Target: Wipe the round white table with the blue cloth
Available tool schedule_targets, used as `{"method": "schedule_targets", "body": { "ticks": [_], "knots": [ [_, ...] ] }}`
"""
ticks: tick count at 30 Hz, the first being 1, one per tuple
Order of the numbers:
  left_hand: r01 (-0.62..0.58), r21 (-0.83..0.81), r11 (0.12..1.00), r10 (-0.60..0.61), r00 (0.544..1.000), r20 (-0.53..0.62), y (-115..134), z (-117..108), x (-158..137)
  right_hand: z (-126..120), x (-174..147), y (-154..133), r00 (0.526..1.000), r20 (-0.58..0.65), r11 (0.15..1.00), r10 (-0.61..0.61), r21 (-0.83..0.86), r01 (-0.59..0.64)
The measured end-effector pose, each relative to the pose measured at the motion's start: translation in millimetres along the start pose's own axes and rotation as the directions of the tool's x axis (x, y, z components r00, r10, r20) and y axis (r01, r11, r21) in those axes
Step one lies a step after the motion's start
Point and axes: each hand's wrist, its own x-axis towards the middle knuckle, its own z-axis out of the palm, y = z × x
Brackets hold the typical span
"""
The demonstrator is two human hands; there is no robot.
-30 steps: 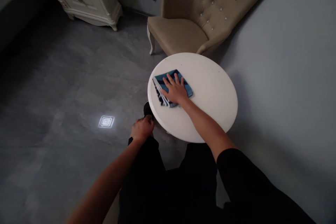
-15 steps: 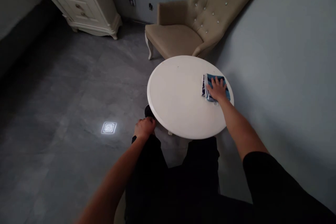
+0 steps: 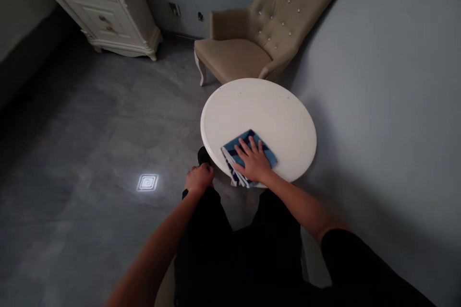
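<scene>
My right hand [image 3: 254, 162] lies flat with its fingers spread on a folded blue towel [image 3: 268, 155], patterned in dark navy with white edges. The towel rests on the near part of a round white table [image 3: 259, 110], and its layered edge hangs a little past the rim. On my left knee rests my left hand [image 3: 199, 179], fingers curled in, and nothing shows in it. It stays just outside the table's left front edge, apart from the towel.
Behind the table stands a beige tufted armchair [image 3: 237, 57]. A carved white cabinet [image 3: 108, 19] is at the back left. A grey wall [image 3: 389, 81] runs close along the right. On the grey floor [image 3: 108, 139] a lit square pattern [image 3: 147, 182] shows.
My right hand has swept the towel from the table's right side toward me and left, to the near rim. The towel has turned on the way. My left hand has stayed on the knee.
</scene>
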Motion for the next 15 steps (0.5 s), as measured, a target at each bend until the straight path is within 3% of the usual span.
{"method": "schedule_targets", "body": {
  "ticks": [3, 7, 11, 15],
  "knots": [
    [0.013, 0.001, 1.0, -0.013, 1.0, -0.013, -2.9, 2.5, 4.5, -12.2, 72.9, -12.2, 0.996, -0.049, 0.996, -0.079, 0.027, 0.08],
    [0.042, -0.001, 0.999, -0.042, 0.999, 0.003, -5.0, 2.1, 12.2, -29.1, 183.0, 2.8, 0.993, -0.084, 0.992, -0.08, 0.095, 0.087],
    [0.053, 0.008, 0.999, -0.053, 0.998, 0.035, 0.6, -6.4, 18.4, -44.2, 275.3, 51.6, 0.998, -0.039, 0.992, 0.048, 0.121, -0.043],
    [0.072, -0.004, 0.997, -0.071, 0.997, 0.034, 7.3, -12.0, 22.4, -50.6, 314.6, 131.8, 0.976, -0.01, 0.97, 0.217, 0.118, -0.214]
  ]
}}
